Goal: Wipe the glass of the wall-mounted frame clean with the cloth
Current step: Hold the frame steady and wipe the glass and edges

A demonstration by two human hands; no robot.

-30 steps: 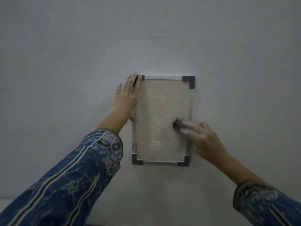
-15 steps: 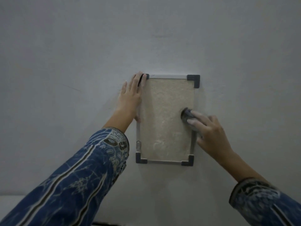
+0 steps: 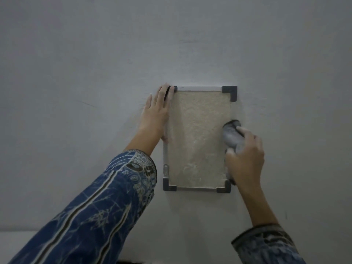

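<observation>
step: mid-wipe | frame (image 3: 199, 138) on wall | left hand (image 3: 157, 113) flat, fingers spread, bracing top-left corner | right hand (image 3: 245, 157) fingers clamped on cloth (image 3: 231, 136) at glass's right edge | next, likely: sweep back across centre, even pressure

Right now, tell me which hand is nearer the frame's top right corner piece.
Right. The right hand holds the cloth below that corner piece; the left hand rests across the frame.
</observation>
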